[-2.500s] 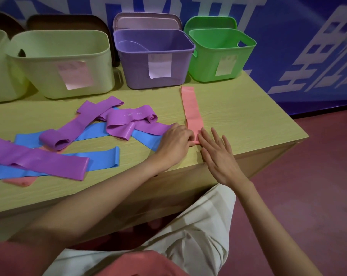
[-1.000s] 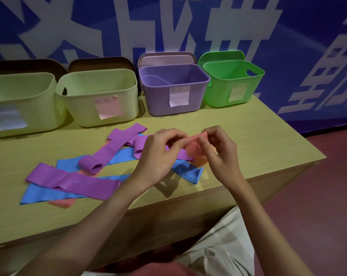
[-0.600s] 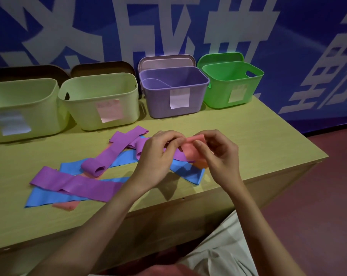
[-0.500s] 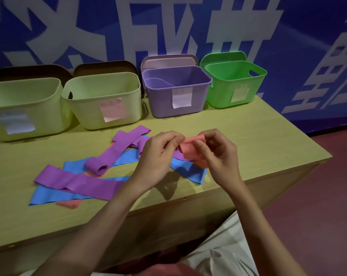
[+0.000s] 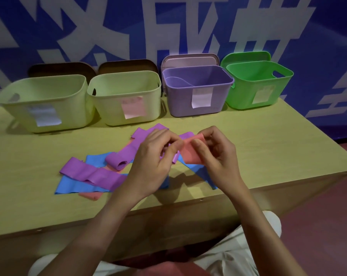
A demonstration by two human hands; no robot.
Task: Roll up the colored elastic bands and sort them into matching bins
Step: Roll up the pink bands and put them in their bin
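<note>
Both the left hand (image 5: 158,156) and right hand (image 5: 214,154) are pinching the half-rolled pink band (image 5: 191,151), held up above the bench (image 5: 268,148) front edge. It's stretchy, so I'd guess a loose pinch lets it spring open.

Head view — single camera, worn
Looks forward and down, close over the table (image 5: 268,148) — bins (image 5: 198,90) along the far wall.

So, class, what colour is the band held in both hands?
Pink. The band shows best in the head view, pinched between the left hand and right hand.
</note>
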